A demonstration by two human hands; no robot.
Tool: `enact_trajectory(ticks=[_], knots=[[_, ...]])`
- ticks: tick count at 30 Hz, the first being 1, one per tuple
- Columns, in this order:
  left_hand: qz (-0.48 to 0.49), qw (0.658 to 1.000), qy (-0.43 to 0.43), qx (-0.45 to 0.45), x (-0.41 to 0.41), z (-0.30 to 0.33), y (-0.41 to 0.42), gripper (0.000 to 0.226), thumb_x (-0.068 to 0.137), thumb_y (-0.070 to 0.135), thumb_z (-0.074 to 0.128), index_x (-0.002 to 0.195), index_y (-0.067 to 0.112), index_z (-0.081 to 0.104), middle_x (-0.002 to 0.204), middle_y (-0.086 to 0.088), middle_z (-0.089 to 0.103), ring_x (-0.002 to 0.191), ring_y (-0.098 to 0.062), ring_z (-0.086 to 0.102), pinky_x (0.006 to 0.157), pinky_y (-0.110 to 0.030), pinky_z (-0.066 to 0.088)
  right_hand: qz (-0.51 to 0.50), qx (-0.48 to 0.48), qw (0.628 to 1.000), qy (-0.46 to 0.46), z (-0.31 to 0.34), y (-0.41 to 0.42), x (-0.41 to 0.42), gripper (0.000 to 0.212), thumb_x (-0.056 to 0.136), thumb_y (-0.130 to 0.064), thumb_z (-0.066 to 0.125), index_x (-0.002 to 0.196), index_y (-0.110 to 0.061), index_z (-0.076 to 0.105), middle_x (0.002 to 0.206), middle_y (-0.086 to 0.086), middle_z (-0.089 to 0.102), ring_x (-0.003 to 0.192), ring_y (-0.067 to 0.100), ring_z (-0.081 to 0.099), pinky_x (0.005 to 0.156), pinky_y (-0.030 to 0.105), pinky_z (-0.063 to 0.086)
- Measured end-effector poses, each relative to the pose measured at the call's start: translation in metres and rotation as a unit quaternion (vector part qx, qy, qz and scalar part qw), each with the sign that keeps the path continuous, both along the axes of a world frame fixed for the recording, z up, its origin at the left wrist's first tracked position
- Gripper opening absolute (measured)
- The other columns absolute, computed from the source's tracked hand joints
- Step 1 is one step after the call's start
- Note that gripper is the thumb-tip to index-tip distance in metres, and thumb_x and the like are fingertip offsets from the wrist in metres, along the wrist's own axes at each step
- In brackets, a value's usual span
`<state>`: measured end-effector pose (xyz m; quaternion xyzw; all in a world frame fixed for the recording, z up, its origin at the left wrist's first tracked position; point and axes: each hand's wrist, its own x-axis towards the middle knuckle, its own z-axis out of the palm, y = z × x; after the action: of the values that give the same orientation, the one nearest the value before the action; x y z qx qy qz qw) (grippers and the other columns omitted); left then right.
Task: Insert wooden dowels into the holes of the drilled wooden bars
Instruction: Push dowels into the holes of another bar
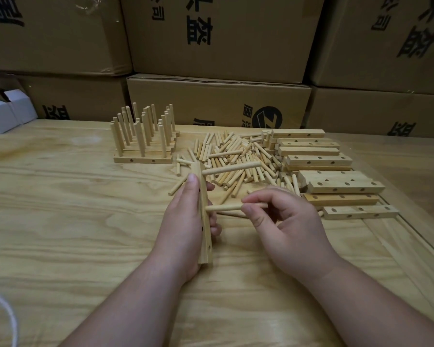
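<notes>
Fingers, right hand (pixel 283 229): thumb and fingertips pinch a pale round wooden dowel (pixel 226 208) at frame centre, its far tip at a hole in the bar; I cannot tell how deep it sits. Fingers, left hand (pixel 186 221): wrapped round a pale drilled wooden bar (pixel 204 216), held on edge, long axis running away from me.

Largest to smallest, as I read it:
- Light plywood tabletop (pixel 60 221), lower frame.
- Finished stack of pale bars with upright dowels (pixel 143 136), upper left of centre: done.
- Row of empty drilled pale wooden bars (pixel 336 181), right of centre: left to do.
- Loose heap of short pale dowels (pixel 238 159), centre.
- Held bar: one fitted dowel (pixel 231 167) near its far end, a second going in, lower holes open.

I judge the job under halfway.
</notes>
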<state>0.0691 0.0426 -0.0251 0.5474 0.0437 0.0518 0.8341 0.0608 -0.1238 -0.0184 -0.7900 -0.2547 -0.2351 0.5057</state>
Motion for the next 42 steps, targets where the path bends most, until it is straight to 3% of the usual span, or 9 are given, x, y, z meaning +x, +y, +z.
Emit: enact_trajectory(ticks=[7, 19, 24, 26, 29, 33, 35, 38, 42], knots=[[-0.009, 0.995, -0.036, 0.094, -0.003, -0.003, -0.0004, 0.046, 0.085, 0.071, 0.054, 0.096, 0.031, 0.075, 0.063, -0.001, 0.057, 0.05, -0.013, 0.051, 0.049, -0.03, 0.045, -0.001, -0.129, 0.991, -0.041, -0.0026, -0.0025, 0.0055, 0.015, 0.089, -0.027, 0.071, 0.103, -0.021, 0.076, 0.078, -0.026, 0.049, 0.075, -0.004, 0.054, 0.068, 0.006, 0.037], [-0.009, 0.994, -0.046, 0.095, -0.0069, -0.0001, -0.0028, 0.044, 0.086, 0.065, 0.057, 0.102, 0.03, 0.077, 0.064, 0.006, 0.06, 0.05, -0.013, 0.049, 0.048, -0.027, 0.045, -0.033, -0.12, 0.992, -0.021, -0.0024, 0.0001, 0.0008, 0.017, 0.09, -0.034, 0.068, 0.098, -0.024, 0.08, 0.081, -0.022, 0.065, 0.083, 0.0, 0.063, 0.072, 0.007, 0.043], [-0.062, 0.995, -0.056, 0.054, -0.0054, -0.0026, -0.0009, 0.062, 0.081, 0.076, 0.052, 0.113, 0.028, 0.075, 0.069, 0.001, 0.055, 0.057, -0.013, 0.05, 0.053, -0.03, 0.045, -0.054, -0.096, 0.993, -0.037, -0.0057, 0.0019, 0.0013, 0.016, 0.093, -0.032, 0.066, 0.1, -0.023, 0.077, 0.084, -0.015, 0.066, 0.08, 0.003, 0.063, 0.067, 0.02, 0.05], [-0.08, 0.994, -0.056, 0.049, -0.0059, -0.0029, -0.0011, 0.062, 0.076, 0.076, 0.054, 0.108, 0.027, 0.077, 0.072, -0.001, 0.054, 0.059, -0.012, 0.05, 0.054, -0.029, 0.044, -0.074, -0.069, 0.993, -0.064, -0.0052, 0.0024, 0.0031, 0.016, 0.094, -0.029, 0.066, 0.102, -0.02, 0.076, 0.085, -0.011, 0.064, 0.079, 0.004, 0.06, 0.067, 0.017, 0.047], [-0.052, 0.995, -0.02, 0.079, -0.0044, -0.0039, -0.0029, 0.042, 0.08, 0.069, 0.058, 0.083, 0.031, 0.076, 0.073, 0.0, 0.06, 0.06, -0.013, 0.053, 0.058, -0.033, 0.043, -0.092, -0.032, 0.993, -0.069, -0.0019, 0.0008, 0.0044, 0.028, 0.097, -0.035, 0.06, 0.116, -0.018, 0.07, 0.103, -0.01, 0.059, 0.094, 0.004, 0.06, 0.073, 0.011, 0.046], [-0.001, 0.999, 0.028, -0.036, 0.0014, -0.0014, -0.003, 0.045, 0.103, 0.05, 0.047, 0.09, 0.015, 0.071, 0.065, -0.001, 0.054, 0.05, -0.012, 0.046, 0.046, -0.026, 0.039, -0.103, -0.016, 0.994, -0.012, -0.0022, -0.0034, 0.0027, 0.045, 0.1, -0.043, 0.047, 0.136, -0.02, 0.06, 0.13, -0.012, 0.057, 0.121, -0.001, 0.053, 0.087, 0.011, 0.046], [0.001, 0.996, 0.031, -0.086, 0.0023, 0.0009, -0.0024, 0.046, 0.106, 0.046, 0.041, 0.092, 0.012, 0.068, 0.062, -0.001, 0.051, 0.049, -0.011, 0.044, 0.043, -0.024, 0.037, -0.122, -0.043, 0.991, 0.016, -0.0025, -0.0041, 0.0042, 0.046, 0.099, -0.041, 0.047, 0.139, -0.023, 0.059, 0.136, -0.012, 0.057, 0.129, -0.001, 0.048, 0.103, 0.021, 0.044], [-0.004, 0.995, 0.028, -0.093, 0.002, 0.002, -0.0024, 0.047, 0.107, 0.046, 0.039, 0.094, 0.011, 0.066, 0.061, 0.0, 0.05, 0.049, -0.011, 0.044, 0.043, -0.024, 0.037, -0.149, -0.163, 0.974, 0.051, -0.0012, -0.0008, 0.0066, 0.05, 0.094, -0.042, 0.046, 0.14, -0.024, 0.058, 0.119, -0.017, 0.06, 0.123, 0.007, 0.049, 0.11, 0.039, 0.039], [-0.01, 0.995, 0.036, -0.094, 0.0015, 0.0032, -0.0022, 0.047, 0.107, 0.048, 0.038, 0.095, 0.011, 0.066, 0.062, 0.0, 0.05, 0.05, -0.011, 0.043, 0.045, -0.024, 0.036, -0.188, -0.353, 0.912, 0.084, -0.0104, 0.0024, 0.0081, 0.038, 0.092, -0.055, 0.053, 0.127, -0.044, 0.062, 0.105, -0.018, 0.039, 0.112, 0.008, 0.03, 0.101, 0.036, 0.015]])
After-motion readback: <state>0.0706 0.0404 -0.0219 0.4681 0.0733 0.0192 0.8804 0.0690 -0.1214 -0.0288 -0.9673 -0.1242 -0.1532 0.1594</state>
